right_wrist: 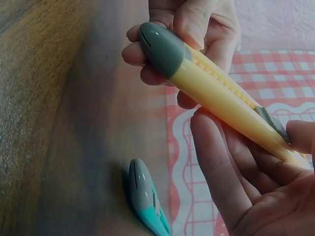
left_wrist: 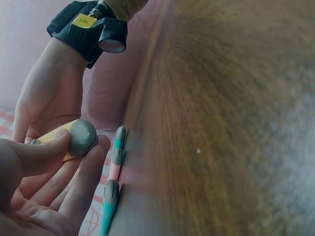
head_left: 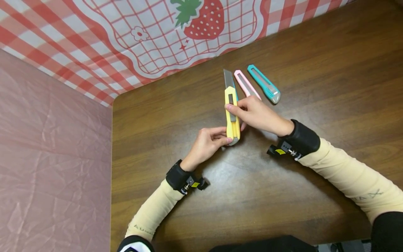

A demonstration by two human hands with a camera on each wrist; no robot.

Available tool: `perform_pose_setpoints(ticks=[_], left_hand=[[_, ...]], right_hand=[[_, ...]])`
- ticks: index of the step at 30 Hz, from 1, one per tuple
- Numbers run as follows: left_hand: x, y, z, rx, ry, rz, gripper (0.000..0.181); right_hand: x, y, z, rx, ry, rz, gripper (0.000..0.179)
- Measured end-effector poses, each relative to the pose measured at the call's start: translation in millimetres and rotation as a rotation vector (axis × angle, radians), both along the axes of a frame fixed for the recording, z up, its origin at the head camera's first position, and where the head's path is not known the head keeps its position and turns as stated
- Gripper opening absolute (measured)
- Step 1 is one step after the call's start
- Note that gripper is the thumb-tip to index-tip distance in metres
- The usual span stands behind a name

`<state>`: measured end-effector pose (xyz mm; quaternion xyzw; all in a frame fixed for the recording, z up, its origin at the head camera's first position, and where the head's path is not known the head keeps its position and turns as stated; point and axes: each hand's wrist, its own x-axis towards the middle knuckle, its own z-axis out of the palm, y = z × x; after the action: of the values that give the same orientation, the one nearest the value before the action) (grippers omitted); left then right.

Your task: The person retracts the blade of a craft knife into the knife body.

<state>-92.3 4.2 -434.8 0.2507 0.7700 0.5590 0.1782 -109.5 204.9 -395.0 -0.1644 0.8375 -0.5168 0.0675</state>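
A yellow snap-off utility knife (head_left: pixel 233 126) is held up over the table, its metal blade (head_left: pixel 229 79) sticking out at the far end. My left hand (head_left: pixel 206 142) pinches the knife at its grey end cap (left_wrist: pixel 83 137), thumb on one side and fingers on the other. Around the body, my right hand (head_left: pixel 262 114) grips it, with the thumb against the dark slider (right_wrist: pixel 273 123). Past the right hand lie a pink utility knife (head_left: pixel 245 83) and a teal one (head_left: pixel 264 84). A further blue-teal knife (head_left: pixel 237 93) is mostly hidden behind the yellow one.
The brown wooden table (head_left: pixel 252 196) runs under both hands. At its back hangs a red-checked strawberry cloth (head_left: pixel 151 38), and a pink crinkled sheet (head_left: pixel 53 157) borders the left edge.
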Motion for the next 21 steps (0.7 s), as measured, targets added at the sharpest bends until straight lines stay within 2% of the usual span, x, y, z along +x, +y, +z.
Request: perform_pose_setpoints(ticks=[4,11,15,21], left_hand=[[1.6,0.9,4.4,0.002,-0.010,0.001,0.029],[10.1,5.0,32.5,0.017,-0.029,0.002,0.027],[12.2,6.0,37.4,0.005,-0.033,0.005,0.026],[12.3,6.4,36.9,0.002,-0.033,0.011,0.026]], right_hand=[[0.0,0,-0.6,-0.002,0.016,0.010,0.044],[0.4,1,-0.7,-0.020,0.044,0.042,0.037],[1.0,1,0.5,-0.005,0.063,0.048,0.036],[0.7,1,0.9,-0.004,0.074,0.050,0.035]])
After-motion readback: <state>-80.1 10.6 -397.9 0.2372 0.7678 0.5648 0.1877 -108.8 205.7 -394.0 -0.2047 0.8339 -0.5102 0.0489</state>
